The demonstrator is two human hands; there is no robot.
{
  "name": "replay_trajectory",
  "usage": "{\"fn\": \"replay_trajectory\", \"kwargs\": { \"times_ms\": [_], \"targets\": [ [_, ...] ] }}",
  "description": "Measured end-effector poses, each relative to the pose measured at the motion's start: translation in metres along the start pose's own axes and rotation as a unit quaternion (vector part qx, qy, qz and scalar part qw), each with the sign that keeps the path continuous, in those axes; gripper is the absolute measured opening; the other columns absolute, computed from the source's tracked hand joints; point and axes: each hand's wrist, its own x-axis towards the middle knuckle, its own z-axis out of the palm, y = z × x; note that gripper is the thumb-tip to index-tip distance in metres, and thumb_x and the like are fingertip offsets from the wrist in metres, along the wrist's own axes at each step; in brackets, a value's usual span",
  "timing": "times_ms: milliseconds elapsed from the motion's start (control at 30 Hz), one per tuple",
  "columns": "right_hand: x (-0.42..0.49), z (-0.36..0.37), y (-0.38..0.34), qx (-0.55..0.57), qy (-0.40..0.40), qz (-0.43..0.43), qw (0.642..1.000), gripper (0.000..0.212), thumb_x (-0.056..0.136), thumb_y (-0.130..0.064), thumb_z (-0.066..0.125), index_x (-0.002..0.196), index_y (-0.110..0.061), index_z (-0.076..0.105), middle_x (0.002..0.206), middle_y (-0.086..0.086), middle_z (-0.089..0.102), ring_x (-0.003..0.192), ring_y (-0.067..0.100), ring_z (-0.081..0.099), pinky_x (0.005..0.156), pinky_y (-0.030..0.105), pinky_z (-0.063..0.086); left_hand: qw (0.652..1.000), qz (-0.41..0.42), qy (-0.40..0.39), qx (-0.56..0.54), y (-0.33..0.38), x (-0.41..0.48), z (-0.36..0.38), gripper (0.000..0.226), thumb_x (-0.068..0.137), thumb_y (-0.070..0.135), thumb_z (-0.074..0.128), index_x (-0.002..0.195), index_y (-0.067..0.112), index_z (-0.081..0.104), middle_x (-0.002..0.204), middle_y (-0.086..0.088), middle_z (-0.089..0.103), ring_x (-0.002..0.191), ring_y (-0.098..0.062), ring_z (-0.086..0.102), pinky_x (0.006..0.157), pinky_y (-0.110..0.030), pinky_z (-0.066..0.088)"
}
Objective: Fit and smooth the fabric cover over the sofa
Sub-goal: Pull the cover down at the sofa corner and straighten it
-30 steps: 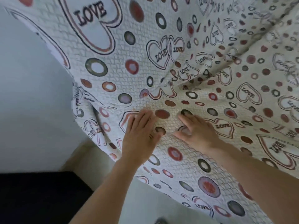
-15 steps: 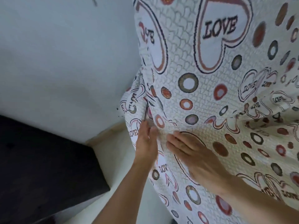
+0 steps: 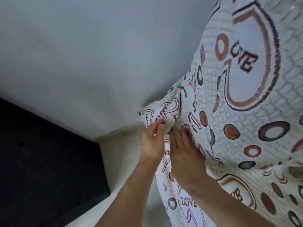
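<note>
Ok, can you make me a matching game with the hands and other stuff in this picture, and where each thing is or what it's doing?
Things:
1. left hand
2. right hand
3. white quilted fabric cover with red LOVE hearts and circles
4. dark black block

States or places:
A. lower left, beside the pale wall
B. pinching a bunched fold at the cover's edge
C. draped across the right side
D. pressed flat, fingers spread on the cover

Pairs: 1-B, 2-D, 3-C, 4-A
</note>
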Motion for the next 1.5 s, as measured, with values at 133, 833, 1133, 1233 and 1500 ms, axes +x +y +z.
{"fn": "replay_trajectory", "kwargs": {
  "times_ms": [133, 833, 1133, 1233, 1500],
  "targets": [
    [0.029, -0.001, -0.010, 0.025, -0.001, 0.019, 0.999, 0.061, 0.080, -0.015, 0.056, 0.138, 0.001, 0.045, 0.138, 0.018, 0.051, 0.128, 0.031, 0.049, 0.103, 0.046, 0.044, 0.994, 0.001, -0.094, 0.059, 0.003, 0.008, 0.007, 0.022, 0.101, 0.040, 0.037, 0.110, 0.038, 0.056, 0.107, 0.029, 0.055, 0.099, 0.024, 0.046, 0.098, -0.018, 0.033],
    [0.090, -0.028, -0.024, 0.020, -0.049, 0.015, 0.999, 0.056, 0.077, -0.006, 0.036, 0.131, -0.006, 0.051, 0.134, 0.012, 0.051, 0.116, 0.032, 0.049, 0.095, 0.042, 0.047, 0.999, -0.036, -0.007, 0.010, -0.037, 0.060, -0.011, 0.045, 0.098, 0.028, 0.046, 0.142, 0.037, 0.041, 0.142, 0.014, 0.048, 0.128, -0.006, 0.048, 0.110, -0.036, 0.039],
    [0.091, -0.035, -0.017, -0.002, -0.088, 0.015, 0.996, 0.063, 0.089, -0.010, 0.055, 0.146, -0.012, 0.029, 0.150, 0.009, 0.030, 0.135, 0.025, 0.031, 0.102, 0.035, 0.039, 0.987, 0.009, 0.148, 0.064, -0.015, 0.040, 0.005, 0.031, 0.094, 0.022, 0.054, 0.124, 0.021, 0.059, 0.117, 0.011, 0.041, 0.116, -0.009, 0.043, 0.100, -0.004, 0.023],
    [0.093, -0.039, -0.019, 0.004, -0.096, 0.010, 0.995, 0.066, 0.087, -0.006, 0.054, 0.147, -0.013, 0.027, 0.152, 0.008, 0.024, 0.136, 0.026, 0.029, 0.099, 0.036, 0.040, 0.983, -0.004, 0.146, 0.112, -0.013, 0.043, 0.001, 0.031, 0.094, 0.020, 0.053, 0.124, 0.022, 0.061, 0.127, 0.007, 0.041, 0.118, -0.012, 0.036, 0.102, -0.010, 0.024],
    [0.106, -0.034, -0.011, 0.003, -0.046, -0.032, 0.998, 0.062, 0.069, 0.002, 0.062, 0.129, -0.011, 0.052, 0.133, 0.010, 0.046, 0.117, 0.032, 0.041, 0.089, 0.044, 0.046, 0.990, -0.089, 0.106, 0.025, -0.022, 0.091, -0.024, 0.014, 0.086, 0.021, 0.067, 0.101, 0.021, 0.067, 0.087, 0.009, 0.069, 0.081, -0.011, 0.065, 0.082, -0.025, 0.052]
  ]
}}
